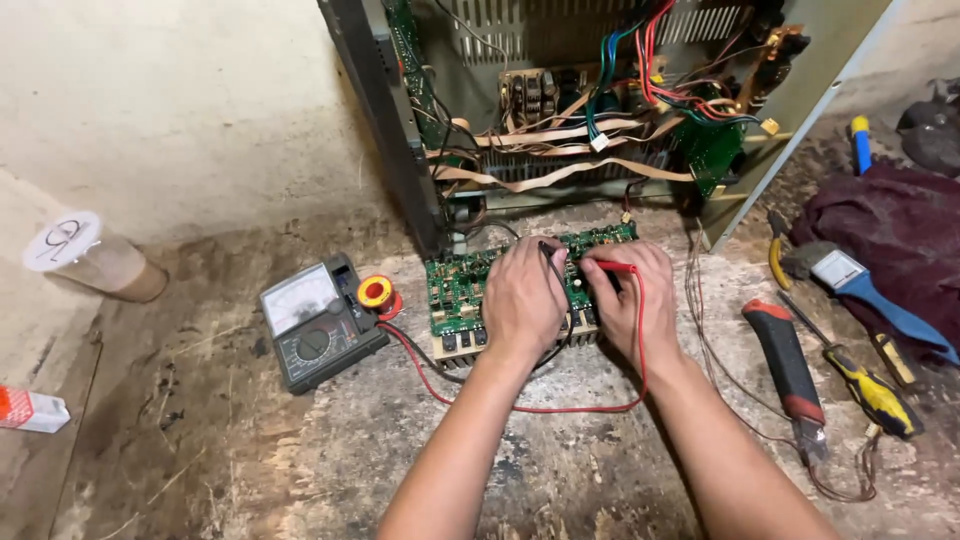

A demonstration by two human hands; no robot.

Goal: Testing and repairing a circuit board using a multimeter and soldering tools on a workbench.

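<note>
Leftmost, a grey meter (320,322) sat on the bench (560,470), its red lead (520,405) looping right. Just right of it lay the green circuit board (462,285), near the open cabinet (560,110). The left hand (522,300) had its fingers clamped on a black probe (553,258); the right hand (632,300) pinched a red probe (615,267). The board looked light, stiff and fragile, best held by its edges. Tools (800,370) lay far right.

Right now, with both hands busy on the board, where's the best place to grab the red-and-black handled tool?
Take the red-and-black handled tool around its thick handle, coming from above. It lies flat on the worn surface, handle toward the open cabinet, tip toward you. Thin wires trail past its tip, so stay clear there.
</note>
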